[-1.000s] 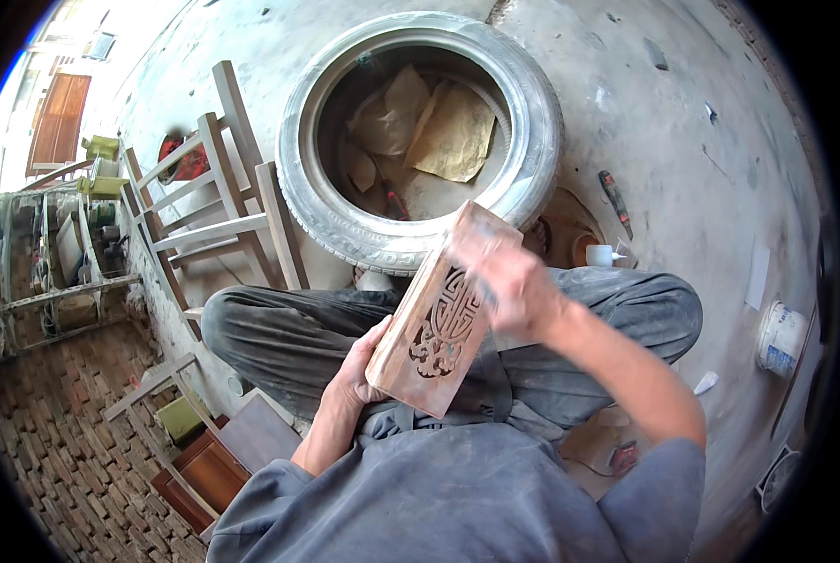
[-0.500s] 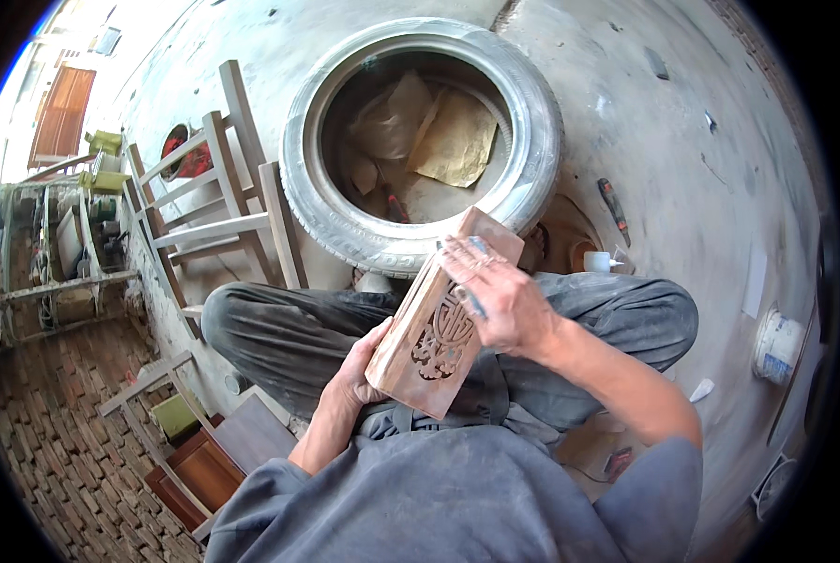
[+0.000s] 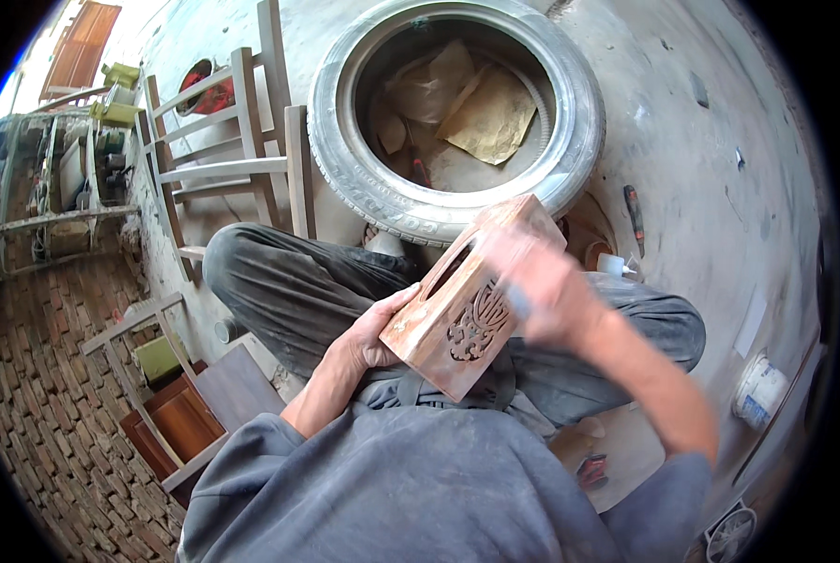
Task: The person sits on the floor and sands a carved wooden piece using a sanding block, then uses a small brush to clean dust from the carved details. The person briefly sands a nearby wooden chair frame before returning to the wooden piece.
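Observation:
A reddish-brown wooden tissue box point(image 3: 434, 352), with pierced carving on one long side and a long slot in another, lies tilted above my lap. My left hand point(image 3: 375, 333) is closed around its near left end and steadies it. Over the far end, my right hand point(image 3: 546, 277) is smeared by motion. A small bluish-grey sheet point(image 3: 518, 300) shows at the edge of that hand, against the carved side. The fingertips of the right hand are too blurred to make out.
Past the box lies a big dusty tire point(image 3: 335, 159) with yellowish paper point(image 3: 490, 122) and a screwdriver point(image 3: 420, 172) inside. Wooden frames point(image 3: 218, 169) stand on the left. Right of my knee are a red-and-black tool point(image 3: 634, 216), a small white bottle point(image 3: 612, 265) and a white tub point(image 3: 760, 389).
The box has turned, so its slot now shows more. My right hand has moved right and now blurs over the far end. The whole view has shifted; my left hand keeps its grip.

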Motion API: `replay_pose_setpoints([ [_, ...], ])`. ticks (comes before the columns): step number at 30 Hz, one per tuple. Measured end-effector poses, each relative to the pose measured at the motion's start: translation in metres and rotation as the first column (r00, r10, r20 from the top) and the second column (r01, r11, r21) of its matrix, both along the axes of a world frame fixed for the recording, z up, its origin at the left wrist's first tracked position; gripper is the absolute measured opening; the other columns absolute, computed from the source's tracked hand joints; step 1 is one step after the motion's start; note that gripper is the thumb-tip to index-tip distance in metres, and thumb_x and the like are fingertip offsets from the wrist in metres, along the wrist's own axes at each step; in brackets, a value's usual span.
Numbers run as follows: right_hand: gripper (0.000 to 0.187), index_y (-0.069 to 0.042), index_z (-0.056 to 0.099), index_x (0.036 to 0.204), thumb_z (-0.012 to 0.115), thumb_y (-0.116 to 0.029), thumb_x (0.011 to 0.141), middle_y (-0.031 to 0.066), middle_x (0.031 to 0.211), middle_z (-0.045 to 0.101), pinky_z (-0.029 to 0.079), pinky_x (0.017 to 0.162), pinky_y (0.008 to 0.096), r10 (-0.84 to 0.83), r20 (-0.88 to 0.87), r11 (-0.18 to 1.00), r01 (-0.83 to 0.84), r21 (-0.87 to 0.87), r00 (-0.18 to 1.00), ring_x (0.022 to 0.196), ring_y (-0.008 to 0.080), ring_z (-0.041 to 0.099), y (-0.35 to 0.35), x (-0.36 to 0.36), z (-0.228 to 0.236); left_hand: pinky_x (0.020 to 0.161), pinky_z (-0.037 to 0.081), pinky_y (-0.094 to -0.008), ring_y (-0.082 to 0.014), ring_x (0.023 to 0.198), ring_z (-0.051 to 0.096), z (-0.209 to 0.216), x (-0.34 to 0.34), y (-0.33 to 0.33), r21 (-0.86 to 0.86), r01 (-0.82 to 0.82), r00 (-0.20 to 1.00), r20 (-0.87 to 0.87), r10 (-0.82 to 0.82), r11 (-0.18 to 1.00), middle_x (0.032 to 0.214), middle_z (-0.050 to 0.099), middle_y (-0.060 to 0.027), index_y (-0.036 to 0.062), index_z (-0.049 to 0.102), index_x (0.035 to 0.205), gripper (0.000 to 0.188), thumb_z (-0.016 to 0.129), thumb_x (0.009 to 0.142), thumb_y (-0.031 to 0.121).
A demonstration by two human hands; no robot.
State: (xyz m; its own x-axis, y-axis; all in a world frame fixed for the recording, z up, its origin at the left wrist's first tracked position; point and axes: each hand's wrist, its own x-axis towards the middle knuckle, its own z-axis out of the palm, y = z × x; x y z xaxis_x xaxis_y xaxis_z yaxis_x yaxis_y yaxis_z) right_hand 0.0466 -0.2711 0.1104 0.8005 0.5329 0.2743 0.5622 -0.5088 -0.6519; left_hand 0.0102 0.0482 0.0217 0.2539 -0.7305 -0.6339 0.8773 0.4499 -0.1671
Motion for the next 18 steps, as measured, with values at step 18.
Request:
replay_pose_setpoints([
  [18, 0.043, 0.004, 0.057, 0.151, 0.047, -0.016, 0.114, 0.0271, 0.160, 0.052, 0.035, 0.130, 0.0459, -0.430, -0.113, 0.875, 0.444, 0.194, 0.896, 0.156, 0.0373, 0.044, 0.029, -0.055, 0.001, 0.107, 0.055, -0.0354, -0.0178, 0.122, 0.069, 0.052, 0.005, -0.005, 0.546, -0.141, 0.900, 0.419, -0.123, 0.826, 0.139, 0.069, -0.0104, 0.0016, 0.057, 0.152, 0.051, 0.062, 0.112, 0.033],
])
